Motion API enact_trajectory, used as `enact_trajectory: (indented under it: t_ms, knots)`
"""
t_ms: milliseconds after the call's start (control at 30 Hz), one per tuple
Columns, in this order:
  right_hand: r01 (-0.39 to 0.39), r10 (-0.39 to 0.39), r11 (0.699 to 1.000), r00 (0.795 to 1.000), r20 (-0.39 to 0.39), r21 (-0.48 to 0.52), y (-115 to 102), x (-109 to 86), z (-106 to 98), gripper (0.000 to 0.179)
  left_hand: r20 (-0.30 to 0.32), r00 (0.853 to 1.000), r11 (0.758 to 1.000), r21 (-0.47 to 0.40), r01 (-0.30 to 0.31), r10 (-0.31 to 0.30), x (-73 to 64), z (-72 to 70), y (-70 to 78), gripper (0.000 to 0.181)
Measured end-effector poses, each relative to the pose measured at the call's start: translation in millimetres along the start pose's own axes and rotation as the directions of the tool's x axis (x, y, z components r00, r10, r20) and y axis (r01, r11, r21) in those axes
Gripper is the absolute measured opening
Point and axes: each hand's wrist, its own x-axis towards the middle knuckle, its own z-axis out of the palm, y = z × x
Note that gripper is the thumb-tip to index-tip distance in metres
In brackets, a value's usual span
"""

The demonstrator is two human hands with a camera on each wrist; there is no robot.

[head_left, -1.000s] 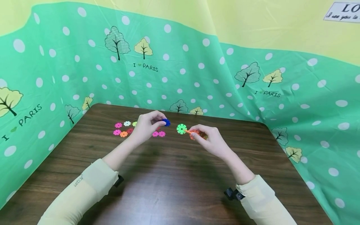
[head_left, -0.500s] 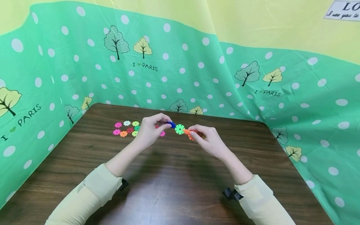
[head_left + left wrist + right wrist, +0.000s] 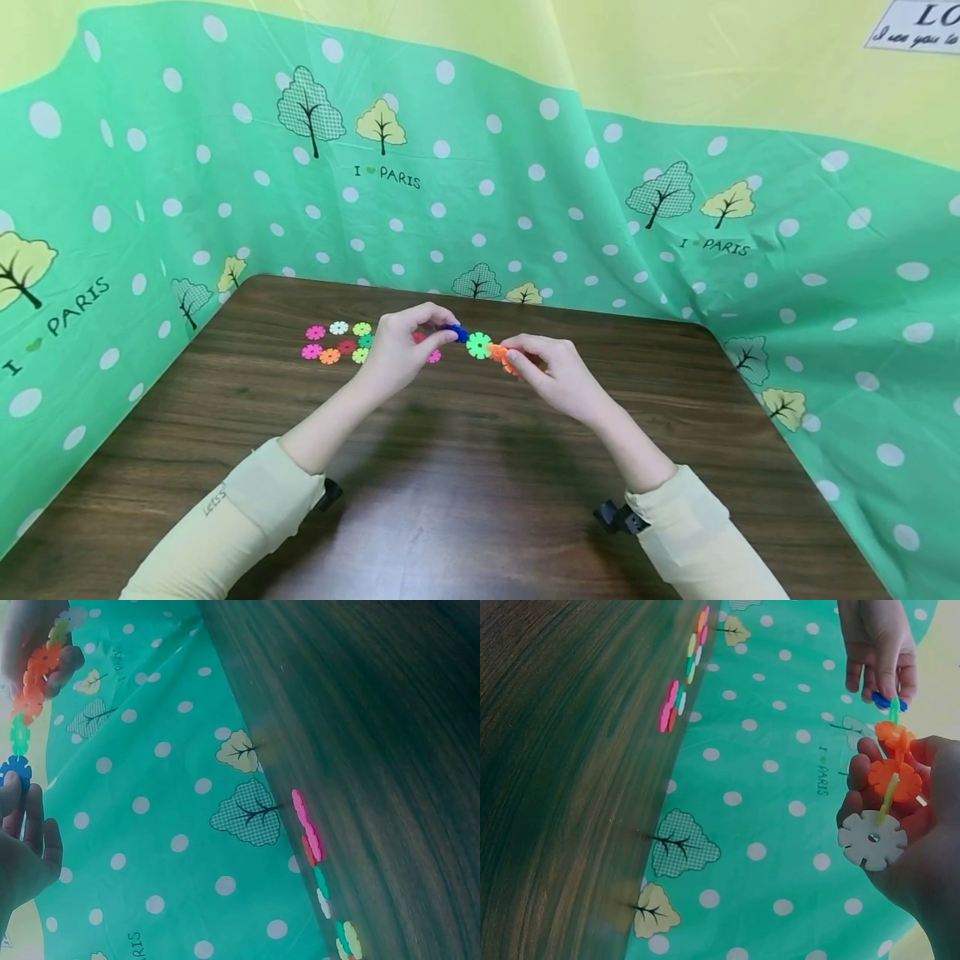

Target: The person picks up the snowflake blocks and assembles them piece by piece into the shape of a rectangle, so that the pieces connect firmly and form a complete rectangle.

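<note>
My left hand (image 3: 401, 346) pinches a blue snowflake disc (image 3: 458, 333) between thumb and fingers. The blue disc's edge meets the green snowflake disc (image 3: 478, 345), at one end of a chain of slotted plastic discs. My right hand (image 3: 558, 371) grips the chain by its orange discs (image 3: 895, 781). In the right wrist view, a yellow disc (image 3: 889, 796) seen edge-on and a white disc (image 3: 873, 840) follow at the chain's other end, over the palm. Both hands are raised above the table, facing each other. The right fingers hide part of the orange discs in the head view.
Several loose snowflake discs lie flat toward the back of the brown wooden table (image 3: 465, 467), among them a pink one (image 3: 316, 332) and a white one (image 3: 339, 328). My left hand covers some of them. A green polka-dot curtain (image 3: 525, 200) hangs behind the table.
My left hand has moved right and brought the blue disc against the green one. The chain in my right hand has shifted slightly left. Over the last half second both hands stay nearly still.
</note>
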Motion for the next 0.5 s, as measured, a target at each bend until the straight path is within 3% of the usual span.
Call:
enact_trajectory:
  t_ms: [500]
  knots:
    - [0.071,-0.067,0.994,0.996,0.053,-0.087,-2.9,1.6,3.5,0.011,0.032,0.997,0.995,0.079,-0.066,0.063,-0.4,3.0,1.7,0.011]
